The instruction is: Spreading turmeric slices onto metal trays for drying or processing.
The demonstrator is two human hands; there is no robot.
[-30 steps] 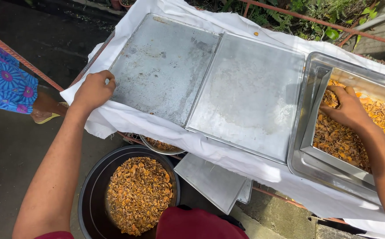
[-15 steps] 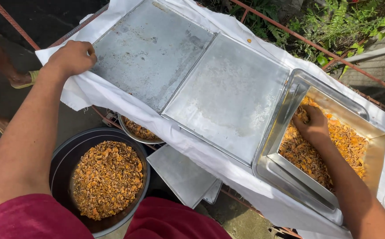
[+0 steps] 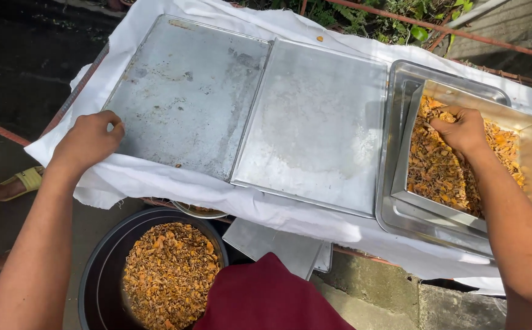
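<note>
My left hand (image 3: 88, 139) grips the near left corner of an empty flat metal tray (image 3: 186, 91) that lies on a white cloth (image 3: 156, 183). A second empty flat tray (image 3: 315, 122) lies beside it to the right. My right hand (image 3: 461, 129) is pressed, fingers curled, into orange-brown dried chopped pieces (image 3: 437, 171) that fill a tilted metal pan (image 3: 531, 153). That pan rests inside a deeper steel tray (image 3: 400, 98) at the right end of the cloth.
A dark round tub (image 3: 104, 275) of the same dried pieces stands on the ground below the table edge. More flat trays (image 3: 278, 247) are stacked under the cloth. A sandalled foot (image 3: 18, 180) of another person is at the left. Plants and a red rail lie behind.
The view has shifted and both hands appear lower. My right hand has moved across the dried pieces inside the tilted pan. My left hand has kept its hold on the tray corner.
</note>
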